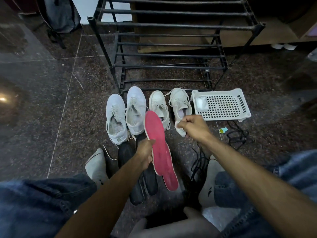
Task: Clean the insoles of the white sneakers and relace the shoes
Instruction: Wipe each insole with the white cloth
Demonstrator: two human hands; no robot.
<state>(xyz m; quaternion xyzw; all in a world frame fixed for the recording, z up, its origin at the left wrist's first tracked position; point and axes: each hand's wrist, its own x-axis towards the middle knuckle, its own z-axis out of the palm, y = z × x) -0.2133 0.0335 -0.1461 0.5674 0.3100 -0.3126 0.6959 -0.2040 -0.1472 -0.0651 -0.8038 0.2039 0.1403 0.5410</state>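
Low over a dark speckled stone floor, a seated person reaches both bare arms forward. Their left hand (145, 154) is curled around the edge of a pink insole (158, 145), thumb on its upper face, holding it in the air above the floor. Their right hand (192, 125) is raised just beside it, fingers closed in a pinch on a small white cloth (180, 130).

Beyond the hands, four white sneakers (136, 110) stand in a row on the floor, toes pointing away from the person, laces loose. Behind them stands a black metal shoe rack (171, 55). To the right of the sneakers sits a white perforated plastic tray (223, 105), with a small blue and yellow cap (223, 130) and loose black laces (238, 136) near it. Under the left forearm lie dark insoles (125, 155), partly hidden by the arm. The person's knees in blue jeans (42, 203) and feet in grey socks (96, 164) frame the view.

Held lengthwise, the pink insole runs away from the person, its broad toe end pointing toward the sneakers and overlapping them in the view, its narrow heel end nearest the person.
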